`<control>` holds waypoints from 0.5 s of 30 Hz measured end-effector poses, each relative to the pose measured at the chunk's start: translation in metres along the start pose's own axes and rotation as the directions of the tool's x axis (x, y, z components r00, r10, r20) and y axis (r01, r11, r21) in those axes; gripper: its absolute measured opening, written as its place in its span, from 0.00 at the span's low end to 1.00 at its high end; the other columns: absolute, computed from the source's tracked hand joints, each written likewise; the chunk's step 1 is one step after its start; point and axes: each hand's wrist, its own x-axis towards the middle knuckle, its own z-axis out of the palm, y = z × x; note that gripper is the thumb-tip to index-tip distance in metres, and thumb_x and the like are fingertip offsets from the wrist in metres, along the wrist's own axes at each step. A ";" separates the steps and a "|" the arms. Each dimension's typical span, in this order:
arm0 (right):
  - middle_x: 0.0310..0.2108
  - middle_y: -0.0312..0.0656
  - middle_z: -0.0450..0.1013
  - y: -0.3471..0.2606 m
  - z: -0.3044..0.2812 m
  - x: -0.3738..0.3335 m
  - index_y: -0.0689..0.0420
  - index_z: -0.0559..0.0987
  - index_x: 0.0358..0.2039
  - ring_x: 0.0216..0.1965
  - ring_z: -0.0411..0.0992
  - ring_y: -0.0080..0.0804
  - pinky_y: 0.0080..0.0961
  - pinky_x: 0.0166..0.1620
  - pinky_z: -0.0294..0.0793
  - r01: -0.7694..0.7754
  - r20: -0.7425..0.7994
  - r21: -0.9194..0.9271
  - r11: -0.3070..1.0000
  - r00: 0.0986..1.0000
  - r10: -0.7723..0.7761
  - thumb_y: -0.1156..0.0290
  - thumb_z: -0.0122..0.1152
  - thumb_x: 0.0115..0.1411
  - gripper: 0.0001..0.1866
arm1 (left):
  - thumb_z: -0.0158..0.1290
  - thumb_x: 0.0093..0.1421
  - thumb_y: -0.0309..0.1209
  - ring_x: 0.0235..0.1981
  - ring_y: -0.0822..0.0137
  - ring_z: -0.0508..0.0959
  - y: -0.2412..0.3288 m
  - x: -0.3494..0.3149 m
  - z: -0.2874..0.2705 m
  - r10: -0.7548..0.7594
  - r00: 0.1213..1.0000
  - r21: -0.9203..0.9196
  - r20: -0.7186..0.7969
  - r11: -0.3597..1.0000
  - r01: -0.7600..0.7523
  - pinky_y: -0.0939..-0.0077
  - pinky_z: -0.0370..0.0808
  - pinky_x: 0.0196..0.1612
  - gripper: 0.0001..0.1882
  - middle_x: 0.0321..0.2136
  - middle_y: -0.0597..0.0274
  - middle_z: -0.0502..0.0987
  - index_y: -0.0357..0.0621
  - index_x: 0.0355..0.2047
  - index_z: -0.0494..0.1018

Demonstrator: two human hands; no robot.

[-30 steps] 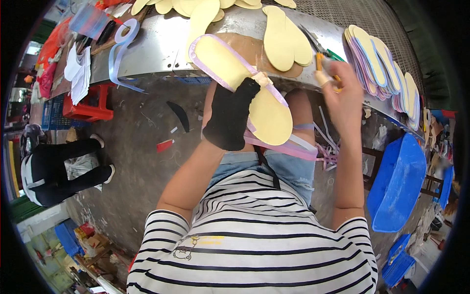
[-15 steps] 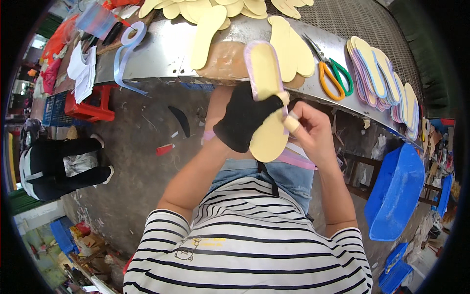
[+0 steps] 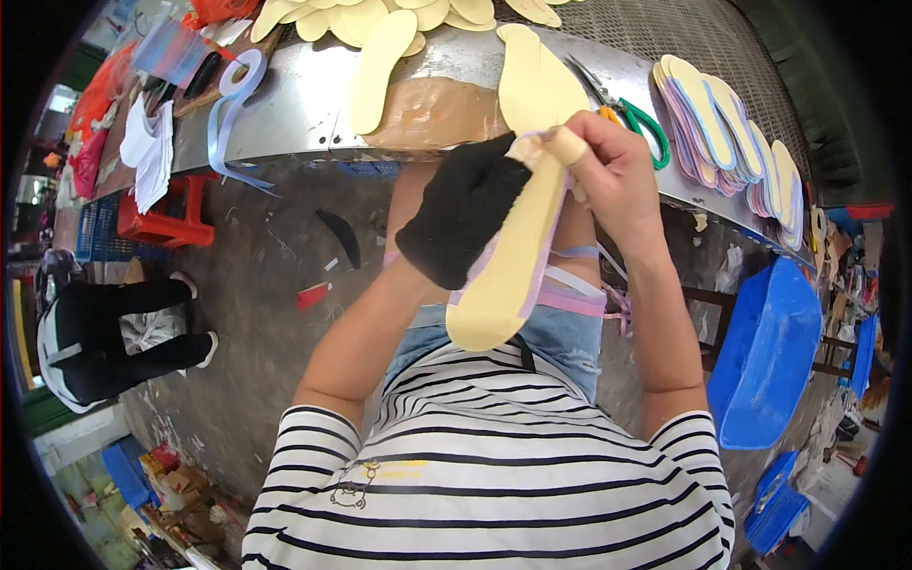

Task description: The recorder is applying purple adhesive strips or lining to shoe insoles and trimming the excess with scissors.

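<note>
A pale yellow shoe insole [image 3: 503, 275] with a lilac strip along part of its edge is held above my lap, its broad end toward me. My left hand [image 3: 461, 209], in a black glove with bare fingertips, is closed around its left side. At its far end, my right hand [image 3: 617, 176] pinches the edge close to the left fingertips. Tan wraps cover some right-hand fingertips. How the strip runs under the fingers is hidden. Lilac and white strips [image 3: 570, 296] lie across my thigh.
On the metal-edged bench [image 3: 285, 104] lie loose yellow insoles [image 3: 541, 81], green-and-orange-handled scissors [image 3: 646, 128], stacked edged insoles [image 3: 698, 109] and a pale blue ribbon roll [image 3: 242, 74]. A blue tub [image 3: 768, 351] stands right, a red stool [image 3: 171, 218] left. Another person [image 3: 90, 328] is far left.
The insole has come nearer to me and turned, so its narrower end now lies between my hands. My right hand has moved up to that far end, in front of the scissors.
</note>
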 end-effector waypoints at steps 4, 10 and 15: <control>0.15 0.28 0.62 0.002 0.006 -0.010 0.62 0.71 0.25 0.18 0.56 0.12 0.14 0.21 0.55 -0.343 0.012 0.452 0.823 0.925 0.379 0.69 0.51 0.60 0.10 | 0.45 0.61 0.35 0.24 0.78 0.68 -0.004 0.003 0.000 0.059 0.996 0.050 -0.063 0.997 -0.056 0.80 0.67 0.28 0.14 0.22 0.66 0.74 0.35 0.35 0.72; 0.17 0.27 0.61 0.007 0.035 -0.020 0.61 0.69 0.23 0.20 0.56 0.10 0.12 0.23 0.55 -0.161 -0.132 0.302 0.940 0.969 0.208 0.71 0.52 0.60 0.10 | 0.45 0.60 0.32 0.22 0.77 0.68 -0.017 0.011 0.002 0.248 0.952 0.192 -0.181 0.958 -0.213 0.78 0.67 0.27 0.12 0.18 0.60 0.72 0.34 0.33 0.72; 0.14 0.28 0.61 0.007 0.036 -0.036 0.60 0.67 0.20 0.18 0.55 0.12 0.14 0.21 0.54 -0.249 -0.077 0.360 0.899 0.952 0.295 0.69 0.58 0.55 0.13 | 0.46 0.60 0.33 0.22 0.76 0.69 -0.013 0.015 -0.005 0.235 0.950 0.087 -0.204 0.971 -0.221 0.77 0.68 0.28 0.13 0.21 0.61 0.74 0.34 0.34 0.72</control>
